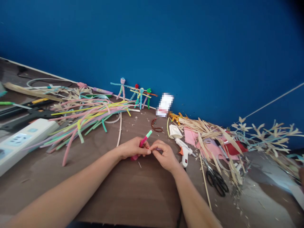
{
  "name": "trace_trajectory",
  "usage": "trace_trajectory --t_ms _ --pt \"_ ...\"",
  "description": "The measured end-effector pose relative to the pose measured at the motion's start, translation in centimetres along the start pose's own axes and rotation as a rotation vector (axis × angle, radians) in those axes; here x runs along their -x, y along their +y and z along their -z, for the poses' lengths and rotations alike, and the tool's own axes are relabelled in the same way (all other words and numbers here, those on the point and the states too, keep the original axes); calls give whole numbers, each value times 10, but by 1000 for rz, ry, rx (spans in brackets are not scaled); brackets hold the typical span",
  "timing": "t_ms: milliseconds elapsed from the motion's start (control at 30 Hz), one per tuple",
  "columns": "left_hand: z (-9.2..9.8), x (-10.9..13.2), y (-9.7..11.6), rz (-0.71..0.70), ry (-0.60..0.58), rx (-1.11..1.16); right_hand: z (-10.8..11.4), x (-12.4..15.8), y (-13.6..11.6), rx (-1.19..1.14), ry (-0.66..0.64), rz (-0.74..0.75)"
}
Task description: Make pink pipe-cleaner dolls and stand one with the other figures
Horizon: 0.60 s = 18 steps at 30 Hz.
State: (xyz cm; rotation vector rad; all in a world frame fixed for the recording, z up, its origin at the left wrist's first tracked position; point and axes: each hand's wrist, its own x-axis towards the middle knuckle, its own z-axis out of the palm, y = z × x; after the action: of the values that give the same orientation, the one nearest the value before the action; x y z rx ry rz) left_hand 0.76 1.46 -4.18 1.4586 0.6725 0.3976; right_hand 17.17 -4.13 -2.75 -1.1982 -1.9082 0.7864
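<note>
Brown surface (123,202) lies nearest, with black-handled scissors (216,183) on its right side. Beyond, the left hand (131,147) is closed round a magenta rod (143,141), its mint-green tip tilted up above the thumb. The right hand (165,155) is pinched closed just beside the rod, fingertips against those of the left; I cannot tell what they grip. A white glue gun (185,152) rests near the right hand. Farther off are a bead string (156,129) and fuzzy stem figures (122,81) against the blue wall (152,47).
</note>
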Motion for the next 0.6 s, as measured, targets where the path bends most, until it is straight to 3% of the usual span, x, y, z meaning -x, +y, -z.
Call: trace_trajectory --t_ms 300,433,600 --pt "-3 0 2 25 50 25 -1 1 -2 8 73 -158" --pt "-5 0 3 50 79 -37 -1 1 0 73 75 -154" --pt "-7 0 2 -85 173 -266 0 2 1 148 58 -138"
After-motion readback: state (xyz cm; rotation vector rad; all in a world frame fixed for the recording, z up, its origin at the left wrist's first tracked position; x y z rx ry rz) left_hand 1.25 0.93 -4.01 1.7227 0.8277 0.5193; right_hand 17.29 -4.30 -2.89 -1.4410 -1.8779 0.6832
